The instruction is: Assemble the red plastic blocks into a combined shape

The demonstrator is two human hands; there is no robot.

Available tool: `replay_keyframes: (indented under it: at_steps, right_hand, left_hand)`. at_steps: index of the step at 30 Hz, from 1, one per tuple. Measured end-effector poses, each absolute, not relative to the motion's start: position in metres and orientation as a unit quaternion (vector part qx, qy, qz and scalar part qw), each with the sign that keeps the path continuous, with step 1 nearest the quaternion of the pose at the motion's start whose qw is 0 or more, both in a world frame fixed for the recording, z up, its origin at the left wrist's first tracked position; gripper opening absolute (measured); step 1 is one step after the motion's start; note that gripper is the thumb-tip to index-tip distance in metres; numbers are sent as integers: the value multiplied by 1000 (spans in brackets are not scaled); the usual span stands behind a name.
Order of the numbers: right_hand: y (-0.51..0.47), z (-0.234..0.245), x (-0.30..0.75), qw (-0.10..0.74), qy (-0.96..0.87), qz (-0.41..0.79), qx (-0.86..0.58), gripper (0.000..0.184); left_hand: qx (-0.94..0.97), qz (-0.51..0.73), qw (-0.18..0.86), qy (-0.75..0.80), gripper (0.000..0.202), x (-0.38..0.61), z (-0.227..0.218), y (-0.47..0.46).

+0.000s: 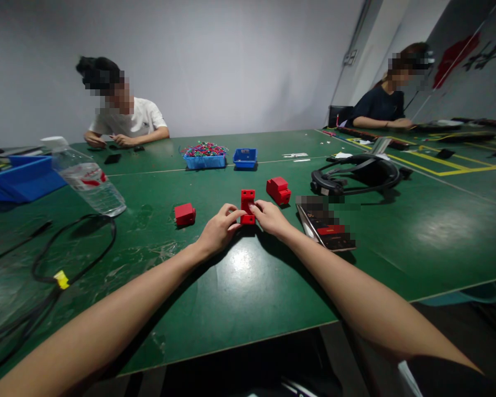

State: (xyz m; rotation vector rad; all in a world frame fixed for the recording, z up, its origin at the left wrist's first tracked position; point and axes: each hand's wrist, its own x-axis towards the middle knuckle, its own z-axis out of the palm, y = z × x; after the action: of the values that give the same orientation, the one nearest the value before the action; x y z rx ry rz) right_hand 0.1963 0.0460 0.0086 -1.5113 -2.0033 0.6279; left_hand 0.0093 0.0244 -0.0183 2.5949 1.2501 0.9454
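Note:
Between my hands, near the middle of the green table [297, 309], a red block with round holes and a recessed middle [248, 195] stands on end. My left hand [220, 227] pinches its left side with thumb and fingers. From the right, my right hand [269, 216] has its fingers closed on the same block, the fingertips at the recess. To the left lies a smaller red block [184, 214], apart from my hand. Just beyond my right hand sits another red stepped block [278, 189].
A clear water bottle [86, 179], black cable [113, 242] and large blue bin [22, 179] are on the left. Ahead are a blue tray of colourful small pieces [205, 160] and a small blue tray [245, 158]. Right: a box [326, 226], a black headset [355, 175]. Two people sit opposite.

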Motion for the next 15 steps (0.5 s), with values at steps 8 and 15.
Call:
replay_keyframes:
  at_steps: [8, 15]
  right_hand:
    - [48, 4, 194, 332, -693, 274, -579, 27]
    - [43, 2, 189, 348, -719, 308, -517, 26]
  left_hand:
    - [840, 329, 102, 419, 38, 11, -13, 21]
    - [787, 350, 142, 488, 34, 10, -8, 26]
